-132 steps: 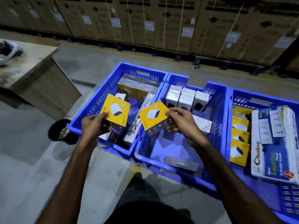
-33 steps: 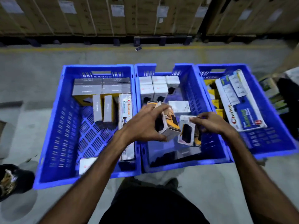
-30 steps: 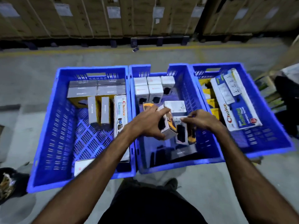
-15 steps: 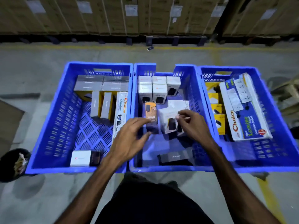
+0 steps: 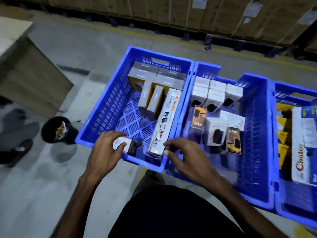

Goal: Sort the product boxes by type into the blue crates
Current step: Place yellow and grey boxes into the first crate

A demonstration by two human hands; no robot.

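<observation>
A person in dark clothing leans over three blue crates set side by side on a concrete floor (image 5: pixel 34 194). The left hand (image 5: pixel 104 152) reaches into the near corner of the left crate (image 5: pixel 103 107), its fingers curled in a grip round a small white box (image 5: pixel 124 145) with a dark end. The right hand (image 5: pixel 187 157) hovers over the rim where the left crate meets the middle crate (image 5: pixel 255 152), fingers loosely bent and holding nothing.

Just beyond the hands, a long white carton (image 5: pixel 163 122) printed "Choice" in red lies along the left crate's right wall. Past it stand two narrow grey boxes (image 5: pixel 151 98) with yellow sides, and grey-topped boxes (image 5: pixel 157 74) line the far wall.

In the middle crate, a white box (image 5: pixel 216 131) picturing a dark charger stands beside an orange-and-black box (image 5: pixel 234 141) marked "65W"; another orange box (image 5: pixel 199 118) lies further in, near a flat white box (image 5: pixel 235 119). Five white boxes (image 5: pixel 214 91) stand in a cluster at the far end.

The right crate (image 5: pixel 295 90) holds yellow boxes (image 5: pixel 283 138) and a large "Choice" carton (image 5: pixel 303 148), partly cut off by the frame edge.

A black bin (image 5: pixel 54 131) sits on the floor to the left, with a table (image 5: pixel 25 66) beyond. Brown cartons (image 5: pixel 223 14) line the back.
</observation>
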